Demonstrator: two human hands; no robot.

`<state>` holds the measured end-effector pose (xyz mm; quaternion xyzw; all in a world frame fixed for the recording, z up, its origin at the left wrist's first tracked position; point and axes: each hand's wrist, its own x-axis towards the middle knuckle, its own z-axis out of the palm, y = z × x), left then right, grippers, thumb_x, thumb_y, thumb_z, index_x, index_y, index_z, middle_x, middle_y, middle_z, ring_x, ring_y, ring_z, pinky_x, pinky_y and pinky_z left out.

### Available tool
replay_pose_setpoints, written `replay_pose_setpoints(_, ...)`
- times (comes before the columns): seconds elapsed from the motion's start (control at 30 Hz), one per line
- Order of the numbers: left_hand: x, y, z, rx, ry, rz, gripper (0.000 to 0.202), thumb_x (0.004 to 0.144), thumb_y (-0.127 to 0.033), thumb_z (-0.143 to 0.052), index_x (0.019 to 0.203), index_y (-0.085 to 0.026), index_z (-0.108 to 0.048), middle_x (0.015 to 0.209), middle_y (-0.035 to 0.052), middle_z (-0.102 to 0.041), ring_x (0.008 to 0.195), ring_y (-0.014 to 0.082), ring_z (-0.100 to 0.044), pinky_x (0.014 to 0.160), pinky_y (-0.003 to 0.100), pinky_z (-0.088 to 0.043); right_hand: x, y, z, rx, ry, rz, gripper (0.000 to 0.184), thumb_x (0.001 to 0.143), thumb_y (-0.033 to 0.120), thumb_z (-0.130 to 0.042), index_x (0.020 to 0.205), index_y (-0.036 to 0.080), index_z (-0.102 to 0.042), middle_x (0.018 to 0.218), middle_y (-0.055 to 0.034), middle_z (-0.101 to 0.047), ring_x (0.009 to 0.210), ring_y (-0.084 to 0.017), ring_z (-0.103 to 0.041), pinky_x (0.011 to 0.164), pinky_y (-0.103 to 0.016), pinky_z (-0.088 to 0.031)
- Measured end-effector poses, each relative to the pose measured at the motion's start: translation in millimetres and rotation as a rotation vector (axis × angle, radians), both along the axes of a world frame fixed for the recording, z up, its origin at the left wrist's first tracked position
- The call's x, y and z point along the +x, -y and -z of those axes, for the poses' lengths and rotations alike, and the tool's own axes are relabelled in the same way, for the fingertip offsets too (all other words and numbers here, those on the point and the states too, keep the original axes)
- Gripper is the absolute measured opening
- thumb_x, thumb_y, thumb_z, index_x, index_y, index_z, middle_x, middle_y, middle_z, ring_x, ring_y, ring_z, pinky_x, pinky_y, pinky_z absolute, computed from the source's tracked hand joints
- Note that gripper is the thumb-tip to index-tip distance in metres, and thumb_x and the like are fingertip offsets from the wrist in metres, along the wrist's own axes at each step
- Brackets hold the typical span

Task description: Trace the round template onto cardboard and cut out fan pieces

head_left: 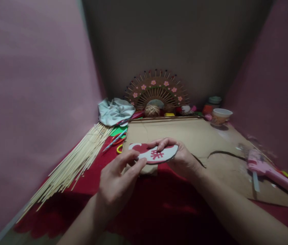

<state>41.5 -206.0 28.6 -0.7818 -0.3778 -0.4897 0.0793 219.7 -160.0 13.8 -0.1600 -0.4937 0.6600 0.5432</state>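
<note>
Both my hands hold a flat white and red craft piece point(156, 153) with a red character on it, just above the brown cardboard sheet point(200, 136). My left hand point(118, 180) pinches its left edge with thumb and fingers. My right hand point(177, 156) grips its right side, fingers curled over the top edge.
A bundle of thin bamboo sticks point(74, 163) lies at the left on the red cloth point(159, 207). Scissors point(118, 139) and a pen lie beside it. A pink glue gun point(269, 170) rests at the right. A stick fan decoration point(156, 92), twine ball point(152, 110), crumpled cloth point(115, 110) and cup point(220, 116) stand at the back.
</note>
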Motion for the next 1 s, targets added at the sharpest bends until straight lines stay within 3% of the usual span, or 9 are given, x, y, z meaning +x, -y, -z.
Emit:
replay_pose_setpoints(0.13, 1, -1, -3.7, -0.015, 0.054, -0.022, 0.009, 0.083, -0.021, -0.056, 0.085, -0.023, -0.064, 0.078, -0.0018, -0.064, 0.064, 0.0088, -0.063, 0.056, 0.018, -0.055, 1, 1, 1.3, 0.017, 0.017, 0.009, 0.013, 0.063, 0.015, -0.076, 0.072, 0.020, -0.067, 0.098, -0.0050, -0.068, 0.103, -0.023, -0.059, 0.089, -0.041, -0.047)
replay_pose_setpoints(0.3, -4, 0, 2.3, 0.003, 0.009, -0.035, 0.009, 0.083, -0.019, -0.056, 0.086, -0.023, -0.064, 0.080, -0.0014, -0.064, 0.068, 0.0087, -0.064, 0.061, 0.018, -0.055, 1, 1, 3.2, 0.061, 0.036, 0.029, 0.015, 0.063, 0.011, -0.075, 0.073, 0.021, -0.068, 0.100, -0.0046, -0.067, 0.100, -0.020, -0.059, 0.087, -0.039, -0.048)
replay_pose_setpoints(0.4, -11, -3, 4.1, 0.025, -0.077, 0.055, 0.016, 0.082, -0.014, -0.055, 0.093, -0.023, -0.063, 0.090, 0.0013, -0.063, 0.078, 0.0098, -0.063, 0.067, 0.019, -0.053, 0, 1, 2.2, 0.078, 0.059, 0.061, 0.013, 0.064, 0.013, -0.075, 0.071, 0.021, -0.068, 0.097, -0.0041, -0.067, 0.099, -0.020, -0.059, 0.088, -0.038, -0.047)
replay_pose_setpoints(0.5, -27, -19, -2.2, -0.095, -0.094, 0.176, 0.019, 0.082, -0.012, -0.054, 0.096, -0.022, -0.063, 0.102, 0.0038, -0.061, 0.092, 0.0126, -0.061, 0.077, 0.023, -0.051, 0, 0, 0.5, 0.099, 0.090, 0.119, 0.011, 0.064, 0.016, -0.076, 0.069, 0.022, -0.069, 0.094, -0.0037, -0.067, 0.096, -0.019, -0.060, 0.088, -0.038, -0.047)
replay_pose_setpoints(0.57, -43, -39, -9.1, -0.238, -0.001, 0.092, 0.015, 0.083, -0.017, -0.052, 0.093, -0.021, -0.062, 0.101, 0.0043, -0.062, 0.095, 0.0153, -0.059, 0.083, 0.028, -0.049, 2, -1, -0.3, 0.128, 0.112, 0.180, 0.010, 0.064, 0.017, -0.076, 0.069, 0.023, -0.070, 0.092, -0.0037, -0.068, 0.093, -0.019, -0.060, 0.088, -0.038, -0.047)
replay_pose_setpoints(0.67, -71, -76, -15.9, -0.530, -0.143, -0.353, 0.024, 0.081, -0.027, -0.050, 0.101, -0.019, -0.061, 0.096, 0.0039, -0.066, 0.084, 0.0162, -0.061, 0.075, 0.028, -0.049, 4, -3, -1.2, 0.202, 0.129, 0.262, 0.010, 0.065, 0.019, -0.076, 0.071, 0.024, -0.070, 0.092, -0.0037, -0.068, 0.093, -0.019, -0.060, 0.091, -0.038, -0.045)
replay_pose_setpoints(0.7, -78, -89, -16.1, -0.580, -0.179, -0.417, 0.026, 0.080, -0.028, -0.049, 0.101, -0.016, -0.061, 0.094, 0.0058, -0.067, 0.083, 0.0181, -0.062, 0.073, 0.029, -0.048, 4, -4, -1.6, 0.227, 0.132, 0.282, 0.010, 0.065, 0.019, -0.076, 0.072, 0.024, -0.070, 0.093, -0.0037, -0.068, 0.095, -0.019, -0.060, 0.092, -0.038, -0.045)
replay_pose_setpoints(0.83, -92, -123, -7.9, -0.681, -0.313, -0.465, 0.024, 0.075, -0.030, -0.051, 0.091, -0.018, -0.063, 0.082, 0.0049, -0.068, 0.075, 0.0194, -0.062, 0.065, 0.027, -0.045, 6, -7, -4.4, 0.261, 0.174, 0.361, 0.011, 0.066, 0.018, -0.075, 0.074, 0.024, -0.070, 0.094, -0.0036, -0.068, 0.098, -0.021, -0.060, 0.094, -0.041, -0.043)
replay_pose_setpoints(1.0, -84, -130, 4.0, -0.721, -0.442, -0.458, 0.028, 0.074, -0.043, -0.054, 0.087, -0.019, -0.062, 0.082, 0.0076, -0.067, 0.075, 0.0223, -0.061, 0.061, 0.028, -0.041, 12, -13, -8.7, 0.206, 0.226, 0.364, 0.008, 0.069, 0.017, -0.072, 0.074, 0.022, -0.068, 0.095, -0.0043, -0.068, 0.097, -0.022, -0.062, 0.083, -0.037, -0.050)
